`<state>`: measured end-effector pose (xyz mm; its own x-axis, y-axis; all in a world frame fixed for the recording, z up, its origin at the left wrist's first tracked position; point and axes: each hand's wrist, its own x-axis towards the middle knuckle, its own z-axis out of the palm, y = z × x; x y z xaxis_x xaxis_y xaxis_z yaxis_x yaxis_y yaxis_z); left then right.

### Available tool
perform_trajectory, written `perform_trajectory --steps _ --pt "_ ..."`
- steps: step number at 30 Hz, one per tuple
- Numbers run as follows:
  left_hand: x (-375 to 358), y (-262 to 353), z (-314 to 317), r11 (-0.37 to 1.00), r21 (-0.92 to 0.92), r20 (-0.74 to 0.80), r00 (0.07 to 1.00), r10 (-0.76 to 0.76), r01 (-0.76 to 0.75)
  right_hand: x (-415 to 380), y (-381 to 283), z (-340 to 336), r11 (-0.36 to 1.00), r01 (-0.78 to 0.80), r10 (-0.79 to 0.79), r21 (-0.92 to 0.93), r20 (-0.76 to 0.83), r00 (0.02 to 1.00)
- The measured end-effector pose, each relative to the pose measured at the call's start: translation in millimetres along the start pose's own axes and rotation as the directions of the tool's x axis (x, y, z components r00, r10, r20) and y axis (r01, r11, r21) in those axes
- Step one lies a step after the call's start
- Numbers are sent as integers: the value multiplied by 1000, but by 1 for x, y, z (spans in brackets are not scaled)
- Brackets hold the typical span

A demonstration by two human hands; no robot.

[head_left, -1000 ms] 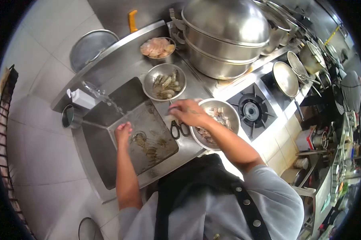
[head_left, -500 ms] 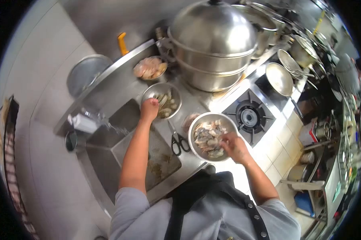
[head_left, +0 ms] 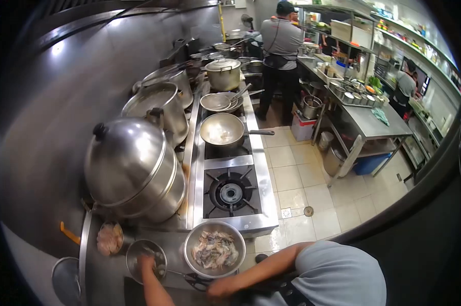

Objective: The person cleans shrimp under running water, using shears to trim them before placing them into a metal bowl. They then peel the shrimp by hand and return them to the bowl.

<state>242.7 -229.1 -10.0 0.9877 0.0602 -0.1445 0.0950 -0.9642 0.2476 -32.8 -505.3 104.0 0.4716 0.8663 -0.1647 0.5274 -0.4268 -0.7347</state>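
Observation:
My left hand (head_left: 146,262) reaches down into a small metal bowl (head_left: 133,247) holding greyish pieces; its fingers are blurred and hidden. To the right stands a larger metal bowl (head_left: 189,237) with a heap of what look like raw shrimp (head_left: 214,250), grey and pinkish. Scissors (head_left: 195,281) with black handles lie between the two bowls, near the counter's front. Just right of those handles is my right hand (head_left: 221,286), below the large bowl; its fingers do not show clearly. A bowl of pale pink pieces (head_left: 110,238) sits at the far left.
A tall domed steamer (head_left: 133,168) stands behind the bowls. Beyond the large bowl is a gas burner (head_left: 231,193), then a wok (head_left: 222,129) with its handle sticking out rightward. A co-worker (head_left: 281,46) stands further back by a steel worktable (head_left: 363,120).
My view has swung up and right, showing more of the kitchen. My right hand has left the large bowl and is beside the scissors. My left hand is deeper in the small bowl.

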Motion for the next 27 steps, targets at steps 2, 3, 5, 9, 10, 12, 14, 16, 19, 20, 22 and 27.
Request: perform_trajectory --steps 2,3,5,9,10,12,14,16,19,20,22,27 --pt "-11 3 -3 997 -25 -32 997 -76 75 8 9 11 996 89 -89 -19 -58 994" --pt "-17 6 -8 985 -57 -59 985 -164 160 12 11 15 998 40 -43 -50 -72 996" --pt "-14 2 -12 981 -89 53 984 -168 172 23 13 27 997 -7 -1 -81 -90 996" --pt "-49 22 -46 985 -80 101 984 -146 154 60 20 65 917 -300 196 -262 -358 913" --pt "-47 18 -43 985 -80 96 985 -147 155 68 27 72 864 -403 229 -302 -478 848" --pt "-46 12 -37 958 -196 19 978 -209 209 70 38 76 854 -379 210 -358 -430 878" --pt "-41 14 -41 894 -359 -37 953 -301 268 72 45 81 846 -338 188 -412 -362 913" --pt "-12 -49 -13 421 -856 188 940 -285 299 80 44 95 694 -500 249 -518 -478 842" --pt "-50 -58 -40 -115 -982 173 953 -250 149 82 52 91 700 -354 219 -621 -285 933" --pt "-58 -74 -45 -220 -973 105 985 -140 72 80 51 87 750 -352 216 -560 -296 930" --pt "-84 -92 -70 -363 -932 74 982 -175 6 85 59 94 734 -350 212 -582 -293 932" --pt "-157 -162 -102 -319 -935 38 854 -519 -152 85 38 72 725 -476 303 -498 -390 870"
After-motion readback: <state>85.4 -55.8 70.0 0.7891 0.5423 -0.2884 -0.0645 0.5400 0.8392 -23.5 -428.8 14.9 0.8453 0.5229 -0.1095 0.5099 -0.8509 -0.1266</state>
